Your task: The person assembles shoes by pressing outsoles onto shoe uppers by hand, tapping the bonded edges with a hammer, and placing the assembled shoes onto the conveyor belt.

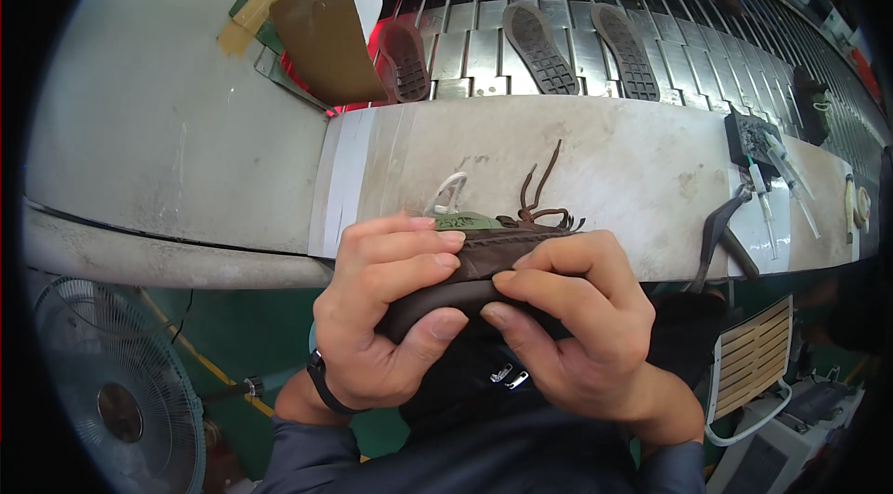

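Between my two hands, at the near edge of the bench, is a dark brown shoe lying on its side, its dark sole edge toward me. Brown laces trail from it onto the bench, and a green tag or last piece with a white loop shows at its far side. My left hand wraps the left end, fingers over the upper and thumb at the sole. With thumb and forefinger my right hand pinches the sole edge near the middle. The shoe's underside is hidden.
Beyond the bench, a metal roller conveyor carries several shoes and soles. Pincers, syringes and a black block lie at right. A cardboard piece stands back left. A fan is at lower left, a wooden-slat chair lower right.
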`<act>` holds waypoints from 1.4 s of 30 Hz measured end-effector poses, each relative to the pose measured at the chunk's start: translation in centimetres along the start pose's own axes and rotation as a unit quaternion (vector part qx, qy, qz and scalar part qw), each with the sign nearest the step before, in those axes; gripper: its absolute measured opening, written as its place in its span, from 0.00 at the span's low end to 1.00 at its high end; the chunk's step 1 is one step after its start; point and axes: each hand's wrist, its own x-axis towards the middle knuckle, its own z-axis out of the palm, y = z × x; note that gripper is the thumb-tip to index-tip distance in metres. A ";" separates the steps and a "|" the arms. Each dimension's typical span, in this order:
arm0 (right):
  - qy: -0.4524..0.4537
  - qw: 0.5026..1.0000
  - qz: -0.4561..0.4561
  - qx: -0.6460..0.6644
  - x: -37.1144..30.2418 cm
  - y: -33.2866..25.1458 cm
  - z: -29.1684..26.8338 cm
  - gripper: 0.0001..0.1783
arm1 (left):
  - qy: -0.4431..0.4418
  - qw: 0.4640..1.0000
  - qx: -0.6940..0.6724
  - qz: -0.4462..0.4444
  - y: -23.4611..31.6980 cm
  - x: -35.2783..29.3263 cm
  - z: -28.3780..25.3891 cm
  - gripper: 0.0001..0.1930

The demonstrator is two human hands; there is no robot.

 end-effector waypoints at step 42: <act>-0.270 0.949 0.159 -0.028 2.5 3.9 2.6 0.17 | -0.014 0.977 -0.054 -0.204 -5.6 -6.3 1.0 0.22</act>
